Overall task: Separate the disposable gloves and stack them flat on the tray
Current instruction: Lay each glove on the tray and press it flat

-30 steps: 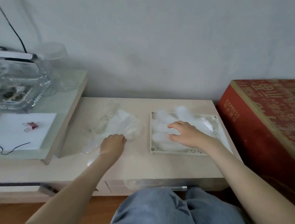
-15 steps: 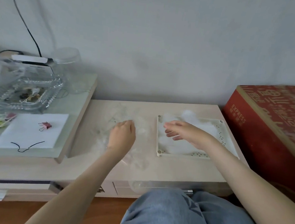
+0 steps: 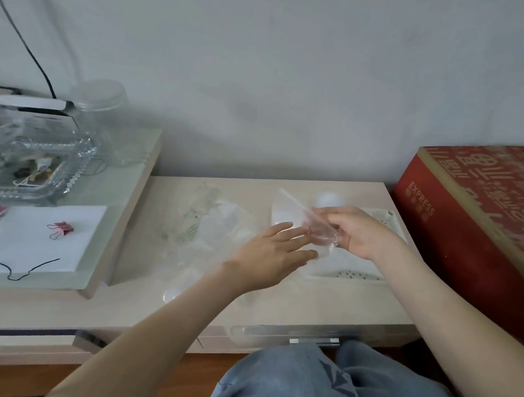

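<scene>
So, head view, the only one. The right hand has its fingers curled and pinches one clear glove, holding it up just off its fingertips, above the near-left part of the tray. Likely reason: lifted clear, the film hangs free and can be pulled open before it is laid down. The left hand is flat, with fingers straight and spread and nothing gripped; its fingertips reach the glove's hanging edge. Whether they touch it or sit just short, cannot tell. It reads as a smoothing or steadying move.

The glove is thin, see-through and crinkled, bunched where it is pinched, and a straight folded edge runs up and away from the right fingers. It shows skin tone through it. Judgement: floppy, clingy, easy to drag a second one along.

Behind the right fingers, whitish stacked gloves lie on the tray. Left of the left hand's knuckles, the unsorted pile sits on the table, so more remain to be separated.
</scene>
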Tool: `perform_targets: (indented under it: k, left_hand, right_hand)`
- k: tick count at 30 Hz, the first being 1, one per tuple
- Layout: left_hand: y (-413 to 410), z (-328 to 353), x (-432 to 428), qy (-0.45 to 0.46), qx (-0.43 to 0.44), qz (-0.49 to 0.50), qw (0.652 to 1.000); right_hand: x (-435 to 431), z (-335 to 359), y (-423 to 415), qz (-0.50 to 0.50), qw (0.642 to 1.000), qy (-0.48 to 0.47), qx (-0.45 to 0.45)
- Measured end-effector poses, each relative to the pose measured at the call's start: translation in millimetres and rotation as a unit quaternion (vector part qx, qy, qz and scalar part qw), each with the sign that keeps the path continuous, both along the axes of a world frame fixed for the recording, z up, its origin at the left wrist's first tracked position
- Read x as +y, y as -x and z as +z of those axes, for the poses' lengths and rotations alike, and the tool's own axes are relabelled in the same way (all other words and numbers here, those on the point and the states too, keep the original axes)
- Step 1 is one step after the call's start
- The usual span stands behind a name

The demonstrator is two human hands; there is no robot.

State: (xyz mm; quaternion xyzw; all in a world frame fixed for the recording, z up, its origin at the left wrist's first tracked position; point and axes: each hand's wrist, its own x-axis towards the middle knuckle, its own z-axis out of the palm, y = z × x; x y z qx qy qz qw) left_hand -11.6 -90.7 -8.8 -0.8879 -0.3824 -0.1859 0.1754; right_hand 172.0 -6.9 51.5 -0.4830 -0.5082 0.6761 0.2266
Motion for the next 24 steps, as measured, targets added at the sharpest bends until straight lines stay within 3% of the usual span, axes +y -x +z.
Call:
perform_targets:
  k: [3,6,9,13,16,18,20,22,24]
  left_hand:
    - [-4.2,-9.1,11.0,0.013,0.02,-0.016,1.0]
    - [-8.7,-17.5,19.9,0.019,0.053,-0.044,0.997]
    - [-13.0,-28.2,26.6,0.034,0.086,-0.064,0.994]
    - [-14.4,-43.3,31.2,0.085,0.101,-0.069,0.989]
    - [-15.1,-51.5,29.7,0.126,0.027,-0.046,0.991]
    - [-15.2,-48.0,26.1,0.151,-0.138,0.024,0.979]
    - [-13.1,-39.4,26.6,0.158,-0.321,0.138,0.923]
    - [-10.0,-28.6,29.2,0.192,-0.455,0.256,0.831]
    - [-6.8,-21.2,37.9,0.256,-0.536,0.314,0.741]
  right_hand:
    - [-0.4,-1.0,-7.4,-0.006,0.999,0.04,-0.007]
    - [7.4,-5.7,-12.5,0.041,0.995,0.035,-0.082]
    - [11.0,-11.2,-12.1,0.112,0.974,-0.037,-0.191]
    - [10.7,-35.1,-1.9,0.137,0.907,-0.197,-0.345]
    - [9.6,-49.9,-0.7,0.103,0.913,-0.248,-0.308]
    - [12.8,-52.2,-6.8,0.062,0.927,-0.25,-0.273]
    - [18.7,-54.6,-16.0,0.02,0.947,-0.24,-0.215]
    - [20.7,-54.9,-25.5,-0.019,0.97,-0.212,-0.118]
    - [22.1,-54.1,-38.6,-0.038,0.977,-0.204,-0.056]
